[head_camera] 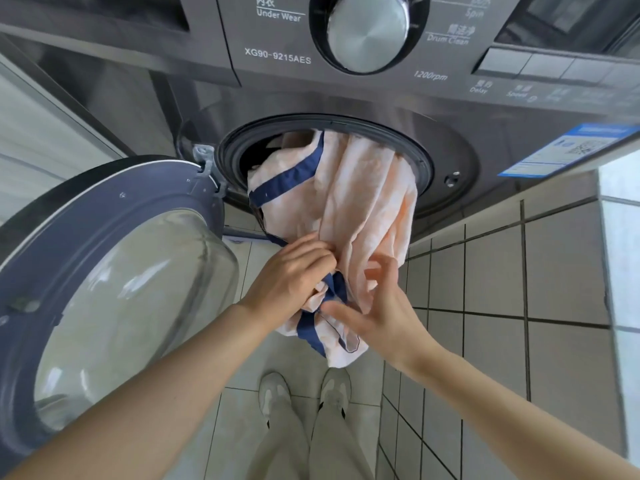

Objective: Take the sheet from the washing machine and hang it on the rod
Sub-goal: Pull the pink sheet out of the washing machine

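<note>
Tiled floor (495,282) before a front-loading washing machine (277,91), its door (114,271) swung open to the left. The sheet (360,202), peach with navy trim, hangs half out of the drum opening, its long axis running from the drum down toward the person. The left hand (291,275) grips the bunched lower end; the right hand (377,306), fingers spread and relaxed, touches the cloth just beside it. Both lie at the near end, so the pull runs away from the machine. No rod is in view.
</note>
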{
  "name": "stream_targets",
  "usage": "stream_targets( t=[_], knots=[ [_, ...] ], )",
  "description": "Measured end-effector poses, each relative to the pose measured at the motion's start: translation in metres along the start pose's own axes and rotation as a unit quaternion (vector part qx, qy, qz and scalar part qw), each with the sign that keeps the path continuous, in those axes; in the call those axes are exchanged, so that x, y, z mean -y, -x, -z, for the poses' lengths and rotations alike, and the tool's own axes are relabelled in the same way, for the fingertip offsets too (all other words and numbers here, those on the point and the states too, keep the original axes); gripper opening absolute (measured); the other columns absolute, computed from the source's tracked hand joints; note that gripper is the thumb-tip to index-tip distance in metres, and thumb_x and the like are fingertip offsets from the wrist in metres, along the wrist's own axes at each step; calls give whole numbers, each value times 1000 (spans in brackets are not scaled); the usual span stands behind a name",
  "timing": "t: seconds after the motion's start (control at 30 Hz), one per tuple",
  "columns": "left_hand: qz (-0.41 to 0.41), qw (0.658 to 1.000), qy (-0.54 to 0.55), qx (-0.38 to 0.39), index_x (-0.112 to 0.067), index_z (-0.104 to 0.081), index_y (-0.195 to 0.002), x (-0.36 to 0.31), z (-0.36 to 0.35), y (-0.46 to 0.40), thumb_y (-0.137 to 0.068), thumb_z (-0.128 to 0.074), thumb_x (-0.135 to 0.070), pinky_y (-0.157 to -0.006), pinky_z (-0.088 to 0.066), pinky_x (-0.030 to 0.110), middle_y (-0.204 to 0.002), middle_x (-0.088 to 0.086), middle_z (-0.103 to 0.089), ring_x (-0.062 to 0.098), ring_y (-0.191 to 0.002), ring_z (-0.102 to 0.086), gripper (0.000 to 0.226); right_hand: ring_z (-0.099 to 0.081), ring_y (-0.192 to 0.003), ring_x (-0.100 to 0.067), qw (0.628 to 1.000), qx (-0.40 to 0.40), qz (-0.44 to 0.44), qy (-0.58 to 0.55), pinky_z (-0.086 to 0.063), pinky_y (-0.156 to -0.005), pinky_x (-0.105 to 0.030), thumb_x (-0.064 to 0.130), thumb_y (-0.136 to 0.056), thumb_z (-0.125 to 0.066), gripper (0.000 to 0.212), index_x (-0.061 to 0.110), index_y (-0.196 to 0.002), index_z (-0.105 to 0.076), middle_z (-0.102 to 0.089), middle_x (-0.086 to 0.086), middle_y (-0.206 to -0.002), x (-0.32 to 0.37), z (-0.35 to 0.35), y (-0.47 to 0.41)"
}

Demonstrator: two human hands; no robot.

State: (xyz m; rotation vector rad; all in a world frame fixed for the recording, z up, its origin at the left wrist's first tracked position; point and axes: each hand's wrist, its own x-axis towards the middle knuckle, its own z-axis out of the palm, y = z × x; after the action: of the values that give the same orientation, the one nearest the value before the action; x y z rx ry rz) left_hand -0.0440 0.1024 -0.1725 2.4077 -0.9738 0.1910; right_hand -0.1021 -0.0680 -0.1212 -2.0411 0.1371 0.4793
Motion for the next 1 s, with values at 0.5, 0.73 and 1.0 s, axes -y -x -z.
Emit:
stream_targets(
  t=[0.5,0.73,1.0],
  knots=[
    [427,866,253,-66,-20,-39,-139,-34,15,8,-86,-54,-50,-107,-29,15,-146,-4,-37,6,-134,-35,63,-43,-66,-13,996,-89,-12,14,-37,-56,-21,-4,-70,-53,32,25,-75,-39,-50,4,-70,-7,-25,-11],
    [466,773,429,-20,-52,-18,-144,-65,10,-7,-80,-61,-59,-112,-35,36,-153,-19,-29,3,-139,-31,77,-52,-88,-16,982,-46,79,167,-45,-74,-28,1,-88,-52,20,6,-105,-62,-56,-2,-106,-21,-41,11],
    [463,864,199,-26,-36,-44,-140,-53,3,-1,-88,-59,-6,-88,-53,33,-111,-2,-69,19,-102,-64,63,-53,-108,-15,964,69,161,200,-47,-90,-23,6,-88,-58,64,28,-144,-39,-52,6,-131,-28,-28,37]
  ],
)
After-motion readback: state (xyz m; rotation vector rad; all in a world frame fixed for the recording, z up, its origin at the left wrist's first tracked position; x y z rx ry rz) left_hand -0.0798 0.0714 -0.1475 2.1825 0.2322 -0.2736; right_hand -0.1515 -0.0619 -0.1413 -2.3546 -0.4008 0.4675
